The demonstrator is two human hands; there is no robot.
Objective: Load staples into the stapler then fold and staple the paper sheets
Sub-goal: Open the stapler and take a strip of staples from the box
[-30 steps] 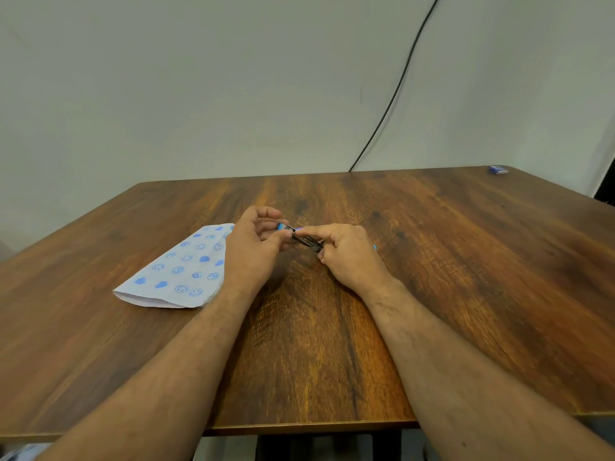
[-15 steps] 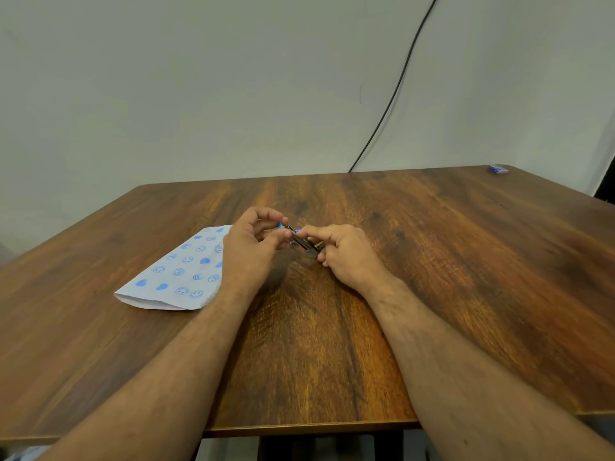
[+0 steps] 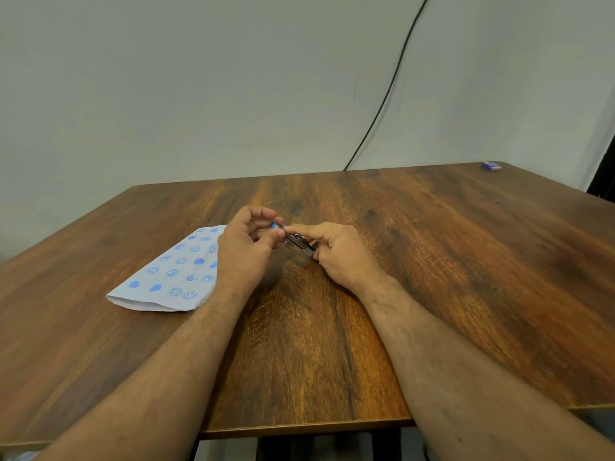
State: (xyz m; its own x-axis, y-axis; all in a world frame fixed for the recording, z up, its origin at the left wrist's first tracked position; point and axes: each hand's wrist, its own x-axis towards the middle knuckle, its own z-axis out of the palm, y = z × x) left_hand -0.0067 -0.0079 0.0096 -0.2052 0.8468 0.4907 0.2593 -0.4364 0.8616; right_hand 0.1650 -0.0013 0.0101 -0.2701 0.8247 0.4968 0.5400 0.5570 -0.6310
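A small stapler (image 3: pixel 298 241) with a dark metal body and a blue end is held between both hands over the middle of the wooden table (image 3: pixel 432 261). My left hand (image 3: pixel 248 251) pinches its blue far-left end with thumb and fingers. My right hand (image 3: pixel 336 252) grips the near-right end, with the index finger lying along the top. Most of the stapler is hidden by the fingers. Folded white paper sheets (image 3: pixel 169 274) printed with blue smileys and hearts lie flat to the left, partly under my left wrist.
A small blue box (image 3: pixel 492 165) sits at the table's far right corner. A black cable (image 3: pixel 386 94) hangs down the wall behind the table. The table's near edge runs just below my forearms.
Both hands have stayed together on the stapler with only small finger shifts. The paper has not moved.
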